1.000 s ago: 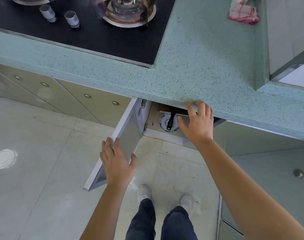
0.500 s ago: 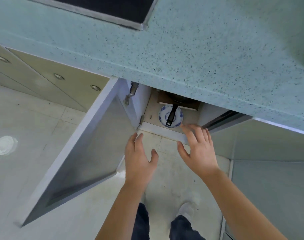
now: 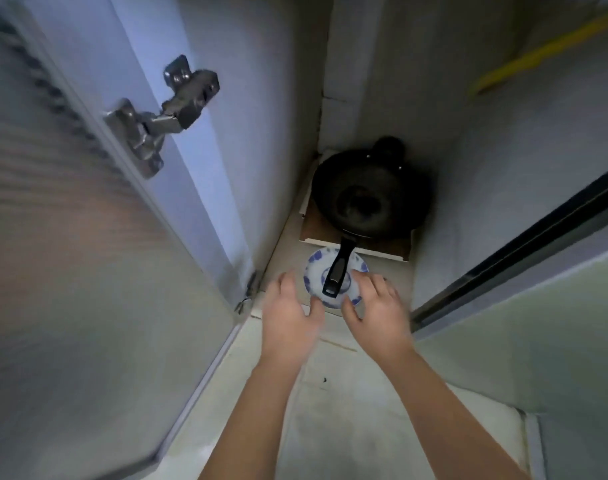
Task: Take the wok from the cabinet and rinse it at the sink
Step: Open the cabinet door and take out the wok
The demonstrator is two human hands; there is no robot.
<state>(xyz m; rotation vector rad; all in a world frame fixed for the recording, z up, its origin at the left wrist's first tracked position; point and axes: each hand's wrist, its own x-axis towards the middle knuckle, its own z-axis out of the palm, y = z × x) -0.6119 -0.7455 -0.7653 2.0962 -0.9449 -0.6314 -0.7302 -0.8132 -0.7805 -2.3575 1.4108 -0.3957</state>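
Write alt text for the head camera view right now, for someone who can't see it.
Two bare hands, the left hand and the right hand, reach into an open floor cabinet toward a black wok resting on cardboard. The wok's handle lies over a blue and white dish between the open hands. The cabinet door stands open at left.
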